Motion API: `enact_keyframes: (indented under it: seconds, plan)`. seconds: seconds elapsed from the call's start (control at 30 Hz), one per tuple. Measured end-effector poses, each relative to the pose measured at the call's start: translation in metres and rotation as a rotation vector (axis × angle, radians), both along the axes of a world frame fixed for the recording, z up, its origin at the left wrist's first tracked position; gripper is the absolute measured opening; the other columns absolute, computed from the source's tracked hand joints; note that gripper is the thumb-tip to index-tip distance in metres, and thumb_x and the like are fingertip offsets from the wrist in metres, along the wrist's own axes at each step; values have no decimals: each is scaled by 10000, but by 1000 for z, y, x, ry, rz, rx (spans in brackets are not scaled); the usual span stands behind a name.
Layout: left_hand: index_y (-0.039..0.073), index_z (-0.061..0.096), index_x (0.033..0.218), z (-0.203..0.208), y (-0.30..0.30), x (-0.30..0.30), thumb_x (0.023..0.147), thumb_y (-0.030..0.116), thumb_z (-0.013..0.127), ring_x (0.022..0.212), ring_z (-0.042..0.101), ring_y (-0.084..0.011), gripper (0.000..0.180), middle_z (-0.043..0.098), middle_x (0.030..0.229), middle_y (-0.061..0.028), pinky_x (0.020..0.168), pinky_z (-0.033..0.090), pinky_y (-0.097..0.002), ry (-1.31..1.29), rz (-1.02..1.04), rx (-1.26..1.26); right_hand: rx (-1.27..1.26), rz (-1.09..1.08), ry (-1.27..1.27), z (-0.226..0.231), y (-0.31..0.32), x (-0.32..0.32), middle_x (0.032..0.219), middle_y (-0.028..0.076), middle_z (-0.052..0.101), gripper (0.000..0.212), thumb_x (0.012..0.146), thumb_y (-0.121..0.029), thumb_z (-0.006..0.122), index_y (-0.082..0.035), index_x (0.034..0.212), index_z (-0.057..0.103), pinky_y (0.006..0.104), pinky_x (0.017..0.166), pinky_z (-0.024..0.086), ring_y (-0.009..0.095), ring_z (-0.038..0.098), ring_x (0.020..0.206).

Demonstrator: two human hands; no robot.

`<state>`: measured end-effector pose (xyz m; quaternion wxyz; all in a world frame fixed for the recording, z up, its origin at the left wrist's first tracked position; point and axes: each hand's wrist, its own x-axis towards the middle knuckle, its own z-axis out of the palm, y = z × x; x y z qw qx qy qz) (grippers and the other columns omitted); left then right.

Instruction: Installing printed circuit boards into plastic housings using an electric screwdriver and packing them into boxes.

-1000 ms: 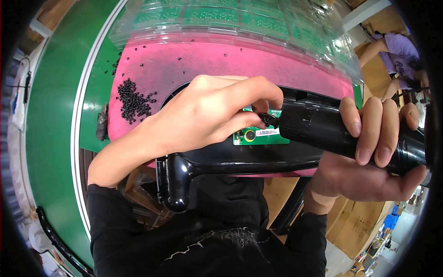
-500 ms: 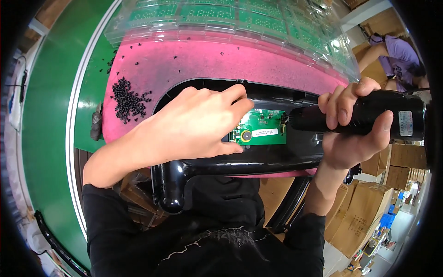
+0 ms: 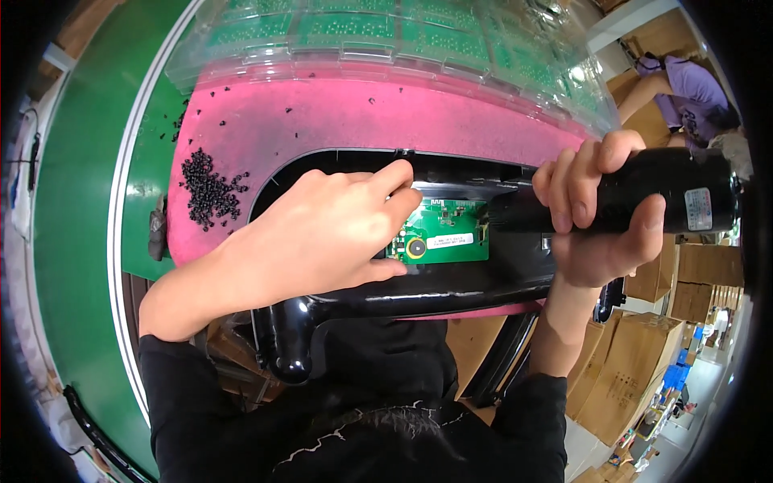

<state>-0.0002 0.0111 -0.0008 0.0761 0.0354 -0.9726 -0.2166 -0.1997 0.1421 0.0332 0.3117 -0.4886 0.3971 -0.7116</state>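
Note:
A green circuit board [image 3: 451, 233] with a white label lies inside a long glossy black plastic housing [image 3: 419, 295]. My left hand [image 3: 346, 221] is curled over the board's left end, thumb at the lower edge and fingers at the upper one, hiding that end. In my right hand [image 3: 600, 213] is a thick black cylindrical electric screwdriver [image 3: 676, 189], lying nearly level with its narrow end pointing left. That end meets the board's right edge in the view; I cannot tell whether its tip touches a screw.
A heap of small black screws [image 3: 211, 191] sits on the pink mat [image 3: 338, 113], with several strewn nearby. Clear plastic trays of green boards [image 3: 386, 40] stand at the back. Cardboard boxes [image 3: 624, 370] are at the right, where a person in purple [image 3: 692, 97] bends over.
The whole view has shifted slightly, so the housing, board and hands appear a little further left. Both hands keep their holds on the board and the screwdriver.

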Motion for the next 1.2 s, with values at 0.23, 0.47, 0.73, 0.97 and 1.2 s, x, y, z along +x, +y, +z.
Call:
enact_keyframes:
  seconds: [0.23, 0.47, 0.73, 0.97, 1.2]
  plan:
    - [0, 553, 1061, 2, -1, -4, 656, 218, 799, 686, 623, -282, 521, 531, 1022, -82, 586, 504, -373, -36, -13, -1, 20, -95, 50, -6, -5, 10, 570, -39, 410, 496, 830, -541, 558, -75, 976, 470, 260, 502, 322, 86, 362, 442]
    - [-5, 548, 1077, -1, -5, 2, 695, 275, 771, 709, 626, -297, 524, 530, 1025, -93, 605, 502, -384, -35, -4, 2, -46, 73, 4, 9, -2, 12, 599, -22, 463, 525, 811, -546, 591, -63, 990, 491, 257, 501, 326, 97, 403, 453]
    - [4, 557, 979, -3, -6, -7, 781, 210, 708, 686, 607, -284, 323, 579, 885, -98, 524, 484, -369, 406, -254, 283, -234, 306, -165, 33, 0, 40, 663, -3, 544, 414, 843, -439, 615, -81, 982, 460, 247, 546, 392, 94, 521, 502]
    - [-3, 586, 805, -3, -8, -7, 691, -32, 668, 612, 604, -232, 143, 586, 710, -73, 466, 475, -322, 534, -217, 131, -189, 202, -147, 33, 5, 47, 662, 0, 512, 419, 837, -434, 616, -81, 986, 447, 267, 576, 373, 104, 490, 518]
    - [-26, 646, 800, 4, -16, -10, 802, -34, 627, 569, 647, -175, 20, 658, 694, -104, 496, 494, -275, 616, 11, 429, -321, 45, -170, 43, 18, 50, 605, -26, 494, 381, 777, -358, 656, -74, 931, 454, 243, 568, 383, 78, 464, 467]
